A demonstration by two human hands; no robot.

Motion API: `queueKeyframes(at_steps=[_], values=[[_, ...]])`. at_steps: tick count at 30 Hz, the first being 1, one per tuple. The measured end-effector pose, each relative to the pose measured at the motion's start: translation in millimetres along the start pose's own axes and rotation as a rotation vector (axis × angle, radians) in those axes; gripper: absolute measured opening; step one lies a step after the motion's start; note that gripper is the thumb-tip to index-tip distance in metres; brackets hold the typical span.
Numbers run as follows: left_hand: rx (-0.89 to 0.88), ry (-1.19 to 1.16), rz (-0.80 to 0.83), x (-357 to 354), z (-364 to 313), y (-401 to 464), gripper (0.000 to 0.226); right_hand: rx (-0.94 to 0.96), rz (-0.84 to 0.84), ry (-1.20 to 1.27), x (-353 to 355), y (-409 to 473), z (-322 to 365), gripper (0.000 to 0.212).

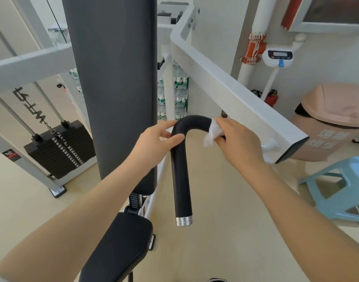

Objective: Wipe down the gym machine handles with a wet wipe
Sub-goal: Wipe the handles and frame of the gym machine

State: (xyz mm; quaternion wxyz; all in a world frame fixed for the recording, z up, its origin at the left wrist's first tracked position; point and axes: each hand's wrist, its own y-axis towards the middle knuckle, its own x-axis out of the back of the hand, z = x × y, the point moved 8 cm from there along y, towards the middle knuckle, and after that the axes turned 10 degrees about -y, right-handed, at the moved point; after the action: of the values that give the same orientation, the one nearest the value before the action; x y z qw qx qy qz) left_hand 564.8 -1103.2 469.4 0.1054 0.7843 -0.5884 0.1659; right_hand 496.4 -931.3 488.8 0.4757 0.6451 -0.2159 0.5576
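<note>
Handle [181, 159], a black padded bar bent like a hook, hangs from the end of the white machine arm [235, 94], its chrome cap lowest. Near that arm, the upper bend is wrapped by a white wet wipe [212, 132] pinched in the right hand [238, 139]. The bar is gripped at the curve by the left hand [154, 142], probably to steady it. A grey back pad [113, 78] stands just left.

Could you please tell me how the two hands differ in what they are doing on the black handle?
The left hand grips the bare black handle at its bend, while the right hand grips it further along, near the white frame. The right hand presses a white wet wipe round the handle; the left hand holds none. Both have fingers curled round the same handle.
</note>
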Motion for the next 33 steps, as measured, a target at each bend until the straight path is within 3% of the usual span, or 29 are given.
queueKeyframes(at_steps=[4,6,9,15,19,23,28,33], values=[[0.028,0.013,-0.034,-0.6,-10.4,1.1,0.045,0.157,0.252,-0.057,-14.7,-0.9,9.0,0.073],[0.03,0.041,-0.058,-0.7,-15.8,-0.6,0.043,0.292,0.304,-0.067,-13.4,0.6,21.9,0.082],[0.028,0.091,-0.106,-1.8,-21.3,-1.7,0.044,0.348,0.28,-0.083,-5.9,-1.4,21.2,0.074],[-0.022,0.221,-0.197,-8.9,-30.3,-3.3,0.042,0.07,0.095,-0.066,1.4,-3.2,-17.6,0.036],[-0.023,0.281,-0.216,-10.1,-35.8,-4.6,0.037,0.225,0.078,-0.053,0.1,2.6,0.3,0.035],[0.005,0.265,-0.265,-10.2,-33.6,-8.3,0.043,0.135,0.107,-0.087,3.5,-20.2,-35.7,0.037],[0.051,0.283,-0.286,-10.6,-34.4,-11.4,0.039,0.235,0.071,-0.1,1.6,3.2,-5.5,0.016],[0.086,0.272,-0.315,-8.1,-36.2,-16.9,0.039,0.346,0.056,0.013,-7.2,10.9,7.1,0.041]])
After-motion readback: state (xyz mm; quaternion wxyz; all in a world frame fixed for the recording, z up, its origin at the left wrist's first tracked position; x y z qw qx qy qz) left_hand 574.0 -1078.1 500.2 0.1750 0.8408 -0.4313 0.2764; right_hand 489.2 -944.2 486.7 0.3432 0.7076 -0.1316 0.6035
